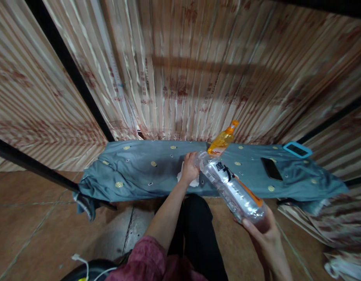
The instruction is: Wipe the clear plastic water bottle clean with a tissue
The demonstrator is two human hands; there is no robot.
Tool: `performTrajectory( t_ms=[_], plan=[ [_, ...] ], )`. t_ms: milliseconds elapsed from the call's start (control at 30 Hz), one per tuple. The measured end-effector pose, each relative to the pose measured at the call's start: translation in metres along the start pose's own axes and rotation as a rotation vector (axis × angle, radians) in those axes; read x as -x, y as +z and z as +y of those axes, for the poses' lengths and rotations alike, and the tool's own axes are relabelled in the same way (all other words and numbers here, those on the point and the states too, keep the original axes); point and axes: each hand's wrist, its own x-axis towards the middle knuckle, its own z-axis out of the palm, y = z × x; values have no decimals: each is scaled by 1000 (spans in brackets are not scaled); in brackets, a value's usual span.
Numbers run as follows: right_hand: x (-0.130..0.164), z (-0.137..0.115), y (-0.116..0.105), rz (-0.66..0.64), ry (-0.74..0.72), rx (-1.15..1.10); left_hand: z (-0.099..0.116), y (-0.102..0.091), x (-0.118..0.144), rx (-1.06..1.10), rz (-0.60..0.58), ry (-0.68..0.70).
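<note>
Clear plastic bottle point(235, 191) gripped at base by right hand point(264, 234); left hand point(189, 168) at 12 o'clock presses white cloth point(194, 182). Tilt slowly, mouth over cloth.

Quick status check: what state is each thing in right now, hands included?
clear bottle: tilted, neck toward the cloth, base held in right hand
left hand: pressed on white tissue, crumpled on the cloth
orange bottle: capped, leaning, behind the clear bottle
black phone: flat, screen dark
blue-framed device: flat on the cloth
grey-blue cloth: spread, left end hanging
</note>
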Motion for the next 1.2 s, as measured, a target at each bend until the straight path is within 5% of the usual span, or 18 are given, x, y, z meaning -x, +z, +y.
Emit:
performTrajectory(
  t_ms=[1200],
  plan=[
    [4,9,27,28,-1,-201,6,-14,-4,-54,-33,43]
  ],
)
